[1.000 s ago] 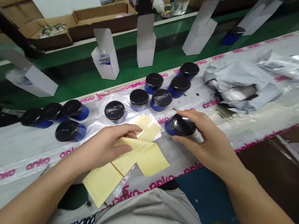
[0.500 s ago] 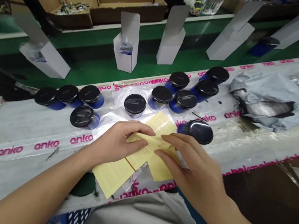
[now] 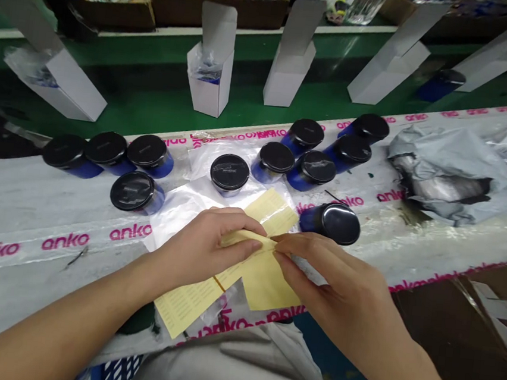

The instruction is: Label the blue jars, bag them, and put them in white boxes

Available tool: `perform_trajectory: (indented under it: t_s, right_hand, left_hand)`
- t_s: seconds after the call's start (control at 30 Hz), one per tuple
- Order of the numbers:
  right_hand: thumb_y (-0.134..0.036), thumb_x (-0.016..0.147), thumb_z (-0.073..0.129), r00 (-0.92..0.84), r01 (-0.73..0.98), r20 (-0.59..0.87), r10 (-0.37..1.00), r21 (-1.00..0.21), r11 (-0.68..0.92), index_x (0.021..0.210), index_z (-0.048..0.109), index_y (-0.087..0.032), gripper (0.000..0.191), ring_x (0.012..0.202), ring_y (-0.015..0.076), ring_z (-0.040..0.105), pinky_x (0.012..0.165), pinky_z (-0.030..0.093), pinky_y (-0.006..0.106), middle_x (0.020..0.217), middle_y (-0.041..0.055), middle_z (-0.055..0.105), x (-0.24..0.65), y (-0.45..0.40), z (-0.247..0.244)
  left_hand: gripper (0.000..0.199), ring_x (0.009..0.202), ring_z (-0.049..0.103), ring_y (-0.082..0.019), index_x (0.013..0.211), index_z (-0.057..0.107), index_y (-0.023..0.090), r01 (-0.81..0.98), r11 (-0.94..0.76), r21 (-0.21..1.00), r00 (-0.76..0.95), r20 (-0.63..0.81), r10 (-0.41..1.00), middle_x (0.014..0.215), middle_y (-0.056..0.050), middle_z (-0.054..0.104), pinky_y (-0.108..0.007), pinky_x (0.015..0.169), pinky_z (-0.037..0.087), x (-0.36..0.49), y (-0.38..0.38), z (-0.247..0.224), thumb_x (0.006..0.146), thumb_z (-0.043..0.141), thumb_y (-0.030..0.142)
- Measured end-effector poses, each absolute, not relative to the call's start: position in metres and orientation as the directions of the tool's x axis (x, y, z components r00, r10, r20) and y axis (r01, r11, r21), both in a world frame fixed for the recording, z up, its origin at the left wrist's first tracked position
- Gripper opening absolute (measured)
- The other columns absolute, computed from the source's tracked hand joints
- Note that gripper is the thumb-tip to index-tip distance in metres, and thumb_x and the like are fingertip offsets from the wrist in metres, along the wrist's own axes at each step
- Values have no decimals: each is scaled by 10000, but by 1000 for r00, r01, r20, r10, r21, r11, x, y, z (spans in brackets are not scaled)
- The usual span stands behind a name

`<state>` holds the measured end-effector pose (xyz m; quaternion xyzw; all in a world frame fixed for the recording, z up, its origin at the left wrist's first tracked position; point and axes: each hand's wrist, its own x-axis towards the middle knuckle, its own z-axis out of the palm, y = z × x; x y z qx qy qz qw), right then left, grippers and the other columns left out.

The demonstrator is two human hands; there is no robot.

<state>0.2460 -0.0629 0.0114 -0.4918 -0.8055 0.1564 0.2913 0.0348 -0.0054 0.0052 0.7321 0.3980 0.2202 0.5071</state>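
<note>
Between my two hands is a folded yellow printed sheet (image 3: 249, 238). My left hand (image 3: 212, 243) pinches its left side between thumb and fingers. The thumb and fingertips of my right hand (image 3: 331, 269) are closed on its right end. Beneath lie more yellow printed sheets (image 3: 193, 303), partly hidden by my hands, on top of clear plastic (image 3: 171, 206). Just beyond the sheets a dark blue jar with a black lid (image 3: 229, 174) stands upright. Another such jar (image 3: 331, 222) is close to my right hand, its lid tilted toward me.
Several lidded blue jars stand at left (image 3: 132, 192) and at centre right (image 3: 311, 170). White cartons with raised flaps, like this one (image 3: 287, 77), line the green conveyor (image 3: 243, 105). A torn grey plastic bag (image 3: 457, 168) lies at right. Brown cardboard boxes (image 3: 221, 13) are at the back.
My right hand's fingertips have closed together on the folded sheet, and both hands have come nearer each other. The view has shifted slightly.
</note>
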Motion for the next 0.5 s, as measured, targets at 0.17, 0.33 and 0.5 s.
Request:
perform_trajectory:
  t_s: [0.17,0.33,0.5]
  right_hand:
    - [-87,969,545,-336,676,319,886,-574,462,960,600,-251,173,1007,216,720,821,601,351,1057,66,710,242,-64,15]
    - [-125,942,619,-68,632,427,902,-681,370,979,648,-286,168,1120,248,654,948,577,418,1108,70,621,266,-69,16]
    - [-178,880,736,80,560,377,923,-783,271,1417,510,-396,623,1369,304,515,1068,526,505,1474,74,505,308,-62,-2]
  left_hand:
    - [167,940,702,-186,1043,744,253,421,-179,889,568,-105,816,1018,-8,760,-274,800,546,37,-5,6,944,612,279]
    - [190,935,692,-192,1069,739,260,471,-282,836,585,-57,809,1034,-27,737,-295,803,553,36,-6,6,967,594,329]
    - [276,1211,610,-263,1222,682,298,538,-525,660,590,149,793,1296,-57,658,-410,1025,499,48,-13,14,966,614,375]
